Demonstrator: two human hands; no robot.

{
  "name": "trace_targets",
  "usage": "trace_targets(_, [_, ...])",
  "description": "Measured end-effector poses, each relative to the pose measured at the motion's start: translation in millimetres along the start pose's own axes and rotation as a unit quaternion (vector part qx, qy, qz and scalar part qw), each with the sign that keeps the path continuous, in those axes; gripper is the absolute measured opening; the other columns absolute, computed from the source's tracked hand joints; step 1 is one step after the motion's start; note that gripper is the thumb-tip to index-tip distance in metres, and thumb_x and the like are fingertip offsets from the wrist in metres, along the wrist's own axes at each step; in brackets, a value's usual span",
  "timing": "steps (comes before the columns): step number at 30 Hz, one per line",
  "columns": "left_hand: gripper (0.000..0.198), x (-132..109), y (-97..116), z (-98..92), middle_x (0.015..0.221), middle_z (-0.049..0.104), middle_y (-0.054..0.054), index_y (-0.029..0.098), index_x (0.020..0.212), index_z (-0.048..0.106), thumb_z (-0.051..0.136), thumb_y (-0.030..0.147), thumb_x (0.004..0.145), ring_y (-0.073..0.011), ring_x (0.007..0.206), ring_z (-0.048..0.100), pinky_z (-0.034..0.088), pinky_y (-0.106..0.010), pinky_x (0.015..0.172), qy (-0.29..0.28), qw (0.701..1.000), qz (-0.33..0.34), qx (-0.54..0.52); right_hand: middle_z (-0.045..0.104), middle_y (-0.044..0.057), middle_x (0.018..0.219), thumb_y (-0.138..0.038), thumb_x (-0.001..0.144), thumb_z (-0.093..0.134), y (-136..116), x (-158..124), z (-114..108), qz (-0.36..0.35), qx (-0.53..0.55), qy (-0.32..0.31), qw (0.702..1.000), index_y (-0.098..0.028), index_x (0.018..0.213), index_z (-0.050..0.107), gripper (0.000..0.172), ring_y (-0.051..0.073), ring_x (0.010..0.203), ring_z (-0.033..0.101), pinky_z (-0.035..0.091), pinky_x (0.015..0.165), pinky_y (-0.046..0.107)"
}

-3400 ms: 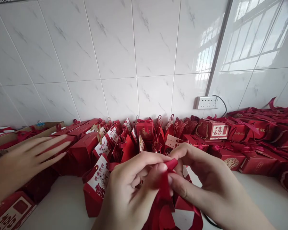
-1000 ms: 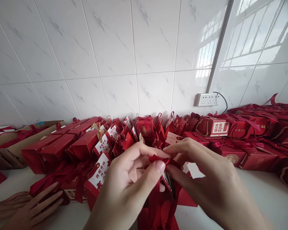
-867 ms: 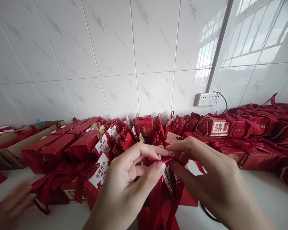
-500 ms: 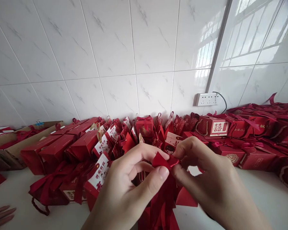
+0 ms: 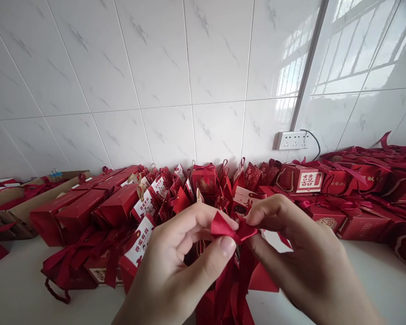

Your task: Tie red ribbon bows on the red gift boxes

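A red ribbon (image 5: pixel 235 230) is gathered into a bow shape between my two hands, its tails hanging down over a red gift box (image 5: pixel 206 307) at the bottom middle. My left hand (image 5: pixel 186 257) pinches the bow's left loop between thumb and fingers. On the other side, my right hand (image 5: pixel 291 248) grips the ribbon near the knot with thumb and forefinger. Both hands hide most of the box under them. Left of my left hand stands a red bag with a white printed panel (image 5: pixel 140 243).
Rows of red gift boxes and small bags (image 5: pixel 118 203) line the white table (image 5: pixel 16 289) against the tiled wall. More ribboned boxes (image 5: pixel 362 221) are stacked at right. A cardboard box (image 5: pixel 23 212) sits far left. A power strip (image 5: pixel 292 140) is on the wall.
The ribbon loops have spread wider between my fingers, and the right loop shows more. At lower left, another person's hand has left the view.
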State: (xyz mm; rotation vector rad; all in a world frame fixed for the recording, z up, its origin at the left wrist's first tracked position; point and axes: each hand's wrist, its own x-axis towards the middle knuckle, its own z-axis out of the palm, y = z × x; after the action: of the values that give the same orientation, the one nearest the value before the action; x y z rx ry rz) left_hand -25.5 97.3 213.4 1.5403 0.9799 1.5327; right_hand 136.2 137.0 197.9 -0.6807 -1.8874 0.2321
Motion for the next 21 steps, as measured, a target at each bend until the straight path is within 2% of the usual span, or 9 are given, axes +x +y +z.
trace_targets(5, [0.017, 0.8, 0.2, -1.9, 0.072, 0.067, -0.001, 0.02, 0.072, 0.069, 0.072, 0.034, 0.08, -0.0119, 0.07, 0.064, 0.053, -0.016, 0.065, 0.026, 1.0, -0.009, -0.004, 0.066, -0.004, 0.072, -0.006, 0.082, 0.053, -2.0, 0.5, -5.0, -0.014, -0.018, -0.013, 1.0, -0.025, 0.087, 0.051, 0.019, 0.012, 0.063, 0.068, 0.049, 0.046, 0.016])
trace_targets(7, [0.018, 1.0, 0.7, -2.0, 0.068, 0.066, 0.0, 0.02, 0.069, 0.067, 0.072, 0.034, 0.08, -0.0116, 0.068, 0.063, 0.053, -0.016, 0.065, 0.035, 0.999, -0.012, -0.004, 0.068, -0.004, 0.078, -0.004, 0.08, 0.055, -4.0, 2.5, -6.1, -0.021, -0.013, -0.011, 1.0, -0.025, 0.086, 0.054, 0.021, 0.011, 0.068, 0.069, 0.054, 0.055, 0.016])
trace_targets(10, [0.018, 2.4, -0.1, -3.4, 0.068, 0.067, -0.001, 0.02, 0.07, 0.066, 0.071, 0.034, 0.08, -0.0122, 0.068, 0.064, 0.054, -0.017, 0.065, 0.048, 0.999, -0.011, -0.004, 0.072, -0.001, 0.09, -0.002, 0.08, 0.058, -7.1, 5.6, -6.0, -0.049, 0.021, -0.006, 0.999, -0.023, 0.087, 0.06, 0.023, 0.013, 0.088, 0.071, 0.059, 0.073, 0.017])
trace_targets(12, [0.017, 3.9, -1.3, -5.4, 0.071, 0.068, -0.001, 0.019, 0.072, 0.064, 0.07, 0.033, 0.081, -0.0128, 0.07, 0.065, 0.054, -0.017, 0.066, 0.05, 0.999, -0.004, 0.005, 0.072, 0.001, 0.096, -0.004, 0.08, 0.062, -8.5, 6.1, -5.9, -0.067, 0.041, 0.0, 0.997, -0.023, 0.092, 0.065, 0.023, 0.015, 0.095, 0.071, 0.06, 0.078, 0.019])
trace_targets(15, [0.018, 5.9, -2.5, -7.8, 0.069, 0.066, 0.0, 0.019, 0.073, 0.063, 0.07, 0.033, 0.081, -0.012, 0.068, 0.064, 0.053, -0.016, 0.063, 0.069, 0.997, -0.002, 0.024, 0.071, 0.003, 0.103, -0.009, 0.08, 0.069, -9.8, 4.0, -6.4, -0.056, 0.065, 0.008, 0.996, -0.025, 0.102, 0.07, 0.026, 0.016, 0.095, 0.07, 0.061, 0.081, 0.022])
trace_targets(18, [0.02, 6.3, -2.6, -7.6, 0.067, 0.066, 0.0, 0.019, 0.071, 0.063, 0.071, 0.034, 0.08, -0.0125, 0.065, 0.064, 0.052, -0.017, 0.059, 0.09, 0.996, -0.008, 0.017, 0.072, 0.004, 0.101, -0.012, 0.083, 0.066, -9.4, 1.2, -7.2, -0.024, 0.088, 0.029, 0.995, -0.026, 0.102, 0.073, 0.024, 0.019, 0.094, 0.07, 0.062, 0.077, 0.026])
trace_targets(21, [0.016, 5.7, -2.7, -6.0, 0.075, 0.071, -0.002, 0.02, 0.073, 0.066, 0.071, 0.033, 0.08, -0.0136, 0.07, 0.067, 0.055, -0.019, 0.065, 0.058, 0.998, 0.0, 0.025, 0.073, 0.002, 0.095, -0.011, 0.085, 0.063, -7.8, 0.4, -7.4, -0.015, 0.101, 0.066, 0.993, -0.03, 0.097, 0.074, 0.025, 0.021, 0.093, 0.07, 0.062, 0.073, 0.028])
